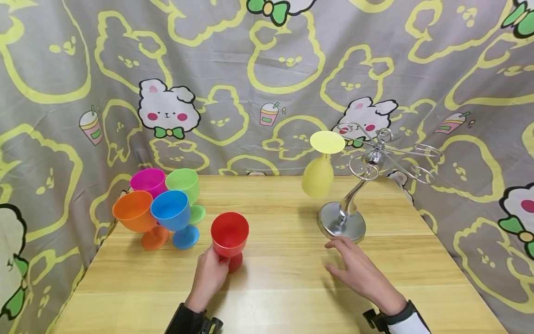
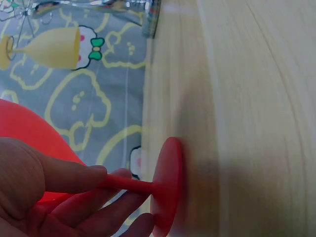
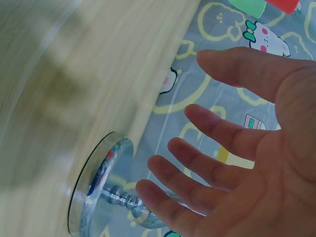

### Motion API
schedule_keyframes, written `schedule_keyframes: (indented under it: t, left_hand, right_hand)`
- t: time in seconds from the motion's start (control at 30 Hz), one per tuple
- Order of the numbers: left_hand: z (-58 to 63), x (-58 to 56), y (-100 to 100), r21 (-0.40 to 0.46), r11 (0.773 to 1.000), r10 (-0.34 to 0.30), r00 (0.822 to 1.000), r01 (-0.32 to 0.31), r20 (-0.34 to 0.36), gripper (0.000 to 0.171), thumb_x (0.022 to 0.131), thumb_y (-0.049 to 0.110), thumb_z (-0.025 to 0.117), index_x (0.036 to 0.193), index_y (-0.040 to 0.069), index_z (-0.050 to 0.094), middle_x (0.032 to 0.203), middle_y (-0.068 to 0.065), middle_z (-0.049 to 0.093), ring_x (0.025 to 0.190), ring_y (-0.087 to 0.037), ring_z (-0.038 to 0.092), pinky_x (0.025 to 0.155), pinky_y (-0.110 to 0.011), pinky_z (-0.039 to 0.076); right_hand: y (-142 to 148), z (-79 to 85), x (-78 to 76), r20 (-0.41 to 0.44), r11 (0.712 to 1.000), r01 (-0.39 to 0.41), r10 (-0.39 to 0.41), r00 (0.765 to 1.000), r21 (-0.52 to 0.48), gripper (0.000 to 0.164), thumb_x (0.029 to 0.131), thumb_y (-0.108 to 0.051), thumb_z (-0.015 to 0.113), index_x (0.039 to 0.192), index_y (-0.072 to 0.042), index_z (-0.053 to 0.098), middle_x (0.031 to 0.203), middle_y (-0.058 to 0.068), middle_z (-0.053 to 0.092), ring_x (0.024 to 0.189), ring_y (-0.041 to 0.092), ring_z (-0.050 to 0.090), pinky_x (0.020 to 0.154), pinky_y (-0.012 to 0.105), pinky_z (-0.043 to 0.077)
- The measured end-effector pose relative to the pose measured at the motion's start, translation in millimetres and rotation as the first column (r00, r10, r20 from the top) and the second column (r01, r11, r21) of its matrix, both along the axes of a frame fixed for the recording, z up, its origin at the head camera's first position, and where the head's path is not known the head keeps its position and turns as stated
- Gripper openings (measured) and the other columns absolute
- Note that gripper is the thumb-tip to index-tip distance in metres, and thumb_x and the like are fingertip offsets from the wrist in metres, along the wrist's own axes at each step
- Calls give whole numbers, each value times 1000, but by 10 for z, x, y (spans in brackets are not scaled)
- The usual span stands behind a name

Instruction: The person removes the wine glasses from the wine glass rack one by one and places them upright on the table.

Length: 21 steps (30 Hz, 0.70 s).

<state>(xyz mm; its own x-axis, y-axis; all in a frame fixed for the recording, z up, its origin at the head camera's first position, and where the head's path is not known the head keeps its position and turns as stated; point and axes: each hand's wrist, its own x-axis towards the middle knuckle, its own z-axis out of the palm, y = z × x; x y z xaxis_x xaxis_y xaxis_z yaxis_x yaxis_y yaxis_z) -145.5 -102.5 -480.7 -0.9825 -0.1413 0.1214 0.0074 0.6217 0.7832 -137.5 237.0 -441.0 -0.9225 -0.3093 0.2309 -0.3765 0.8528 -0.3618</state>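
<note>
My left hand (image 1: 210, 271) pinches the stem of a red plastic goblet (image 1: 230, 232), thumb on one side and fingers on the other. The goblet stands upright, its round foot (image 2: 169, 187) close over the wooden table. To the right, my right hand (image 1: 360, 271) hovers with fingers spread and nothing in them, just in front of the base of a chrome glass rack (image 1: 342, 222). From one of the rack's looped wire arms a yellow goblet (image 1: 318, 176) hangs upside down by its foot. The other loops hold nothing.
At the table's left stand several goblets close together: orange (image 1: 133, 211), blue (image 1: 171, 211), magenta (image 1: 148, 182) and green (image 1: 183, 183). A patterned grey curtain (image 1: 233, 55) rises behind the wooden table (image 1: 275, 297) and along both sides.
</note>
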Motion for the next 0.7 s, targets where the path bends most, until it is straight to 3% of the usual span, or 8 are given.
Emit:
schedule_keyframes:
  t: [0.2, 0.33, 0.57, 0.7]
  left_hand:
    - [-57, -140, -56, 49, 998, -28, 999, 26, 38, 21, 82, 7, 64, 103, 4, 62, 96, -10, 65, 91, -28, 59, 82, -46, 49]
    - [-66, -275, -85, 50, 998, -23, 999, 22, 25, 17, 83, 9, 63, 99, 4, 63, 94, -10, 66, 89, -28, 60, 80, -45, 49]
    - [-109, -614, -146, 20, 1000, -12, 998, 14, -60, 16, 84, 9, 63, 98, 2, 62, 95, -14, 66, 90, -33, 61, 80, -47, 49]
    - [-114, -813, -195, 22, 1000, 12, 999, -11, -53, 17, 84, 11, 63, 99, 2, 62, 97, -15, 65, 92, -34, 59, 82, -47, 48]
  right_hand:
    - [-4, -12, 9, 38, 1000, 6, -5, 999, -13, 43, 74, -22, 75, 112, -10, 58, 123, 9, 50, 113, 27, 48, 92, 46, 44]
    - [-28, -29, 7, 36, 1000, -3, 4, 999, -19, 41, 74, -21, 75, 110, -9, 59, 124, 11, 50, 114, 29, 48, 93, 46, 43]
    - [-80, -62, 2, 32, 999, -14, 15, 999, -30, 39, 74, -21, 75, 108, -10, 60, 127, 14, 49, 116, 31, 47, 94, 47, 42]
    - [-109, -68, 7, 43, 999, -13, 15, 999, -29, 38, 75, -22, 74, 109, -11, 60, 127, 14, 48, 117, 31, 46, 94, 48, 42]
